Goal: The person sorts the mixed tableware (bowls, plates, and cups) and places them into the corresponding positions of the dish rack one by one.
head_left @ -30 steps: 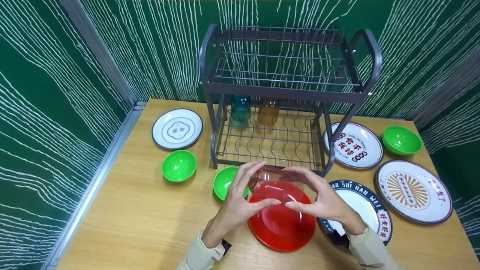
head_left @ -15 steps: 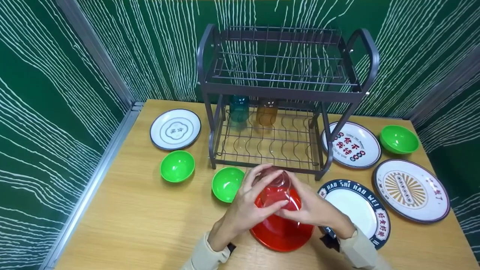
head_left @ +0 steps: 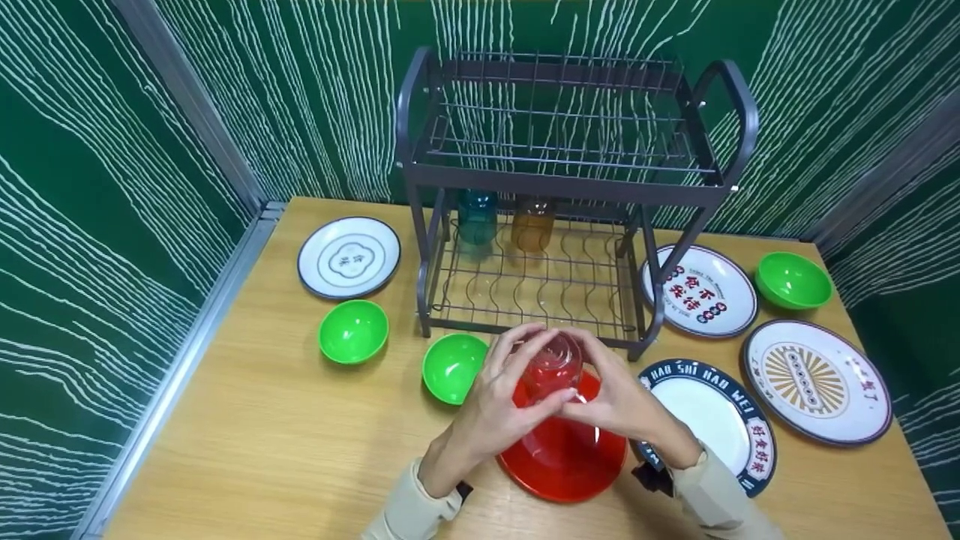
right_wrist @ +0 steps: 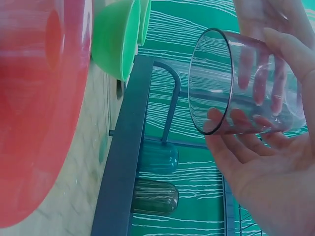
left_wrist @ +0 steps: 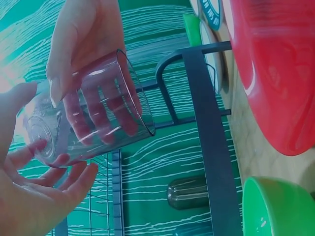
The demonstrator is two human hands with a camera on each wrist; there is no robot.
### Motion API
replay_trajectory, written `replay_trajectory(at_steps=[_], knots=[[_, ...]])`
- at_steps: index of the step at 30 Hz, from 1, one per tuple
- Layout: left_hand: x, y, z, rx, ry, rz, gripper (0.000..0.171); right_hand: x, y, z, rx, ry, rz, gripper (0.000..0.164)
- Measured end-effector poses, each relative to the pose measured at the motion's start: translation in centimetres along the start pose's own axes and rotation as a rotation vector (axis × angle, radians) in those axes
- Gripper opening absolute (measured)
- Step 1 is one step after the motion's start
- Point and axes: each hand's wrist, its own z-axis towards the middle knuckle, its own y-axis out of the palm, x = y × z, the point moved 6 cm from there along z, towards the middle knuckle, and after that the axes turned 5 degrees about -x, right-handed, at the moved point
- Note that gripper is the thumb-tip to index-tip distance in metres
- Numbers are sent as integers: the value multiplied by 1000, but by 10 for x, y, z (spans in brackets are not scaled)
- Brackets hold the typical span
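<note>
Both hands hold a clear, pinkish drinking glass (head_left: 553, 367) upside down, its base up and its open rim towards the table. My left hand (head_left: 487, 401) curls round one side, and my right hand (head_left: 611, 397) grips the opposite side. In the head view, the thumbs meet at the near side of the glass. Below the glass a shiny red plate (head_left: 562, 476) lies on the table, partly covered by the hands. The left wrist view shows the glass rim away from the plate, with fingers visible through the wall. A green bowl (head_left: 450, 367) stands just left of the hands.
Behind the hands stands a dark two-tier dish rack (head_left: 562, 176), with a blue glass (head_left: 478, 217) and an amber glass (head_left: 532, 225) on its lower shelf. Patterned plates (head_left: 705, 420) and another green bowl (head_left: 793, 280) lie right; a white plate (head_left: 349, 257) and bowl (head_left: 353, 331) lie left.
The glass has turned from lying sideways between the hands to standing base up. The hands have drawn closer together round it. The dishes and rack stay where they were.
</note>
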Motion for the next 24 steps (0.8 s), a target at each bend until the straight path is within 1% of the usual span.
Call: replay_trajectory(at_steps=[4, 7, 11, 17, 24], knots=[[-3, -6, -1, 44, -12, -12, 63, 1, -5, 6, 8, -11, -33, 75], [-3, -12, -1, 79, 17, 2, 60, 3, -10, 13, 21, -35, -46, 76], [-4, -17, -2, 101, 41, 17, 57, 8, -17, 24, 50, -46, -63, 76], [-10, -23, -5, 119, 17, 24, 58, 14, -31, 37, 120, -10, -96, 74], [-16, -32, -6, 150, 8, 40, 57, 19, -46, 51, 190, -13, -153, 74]])
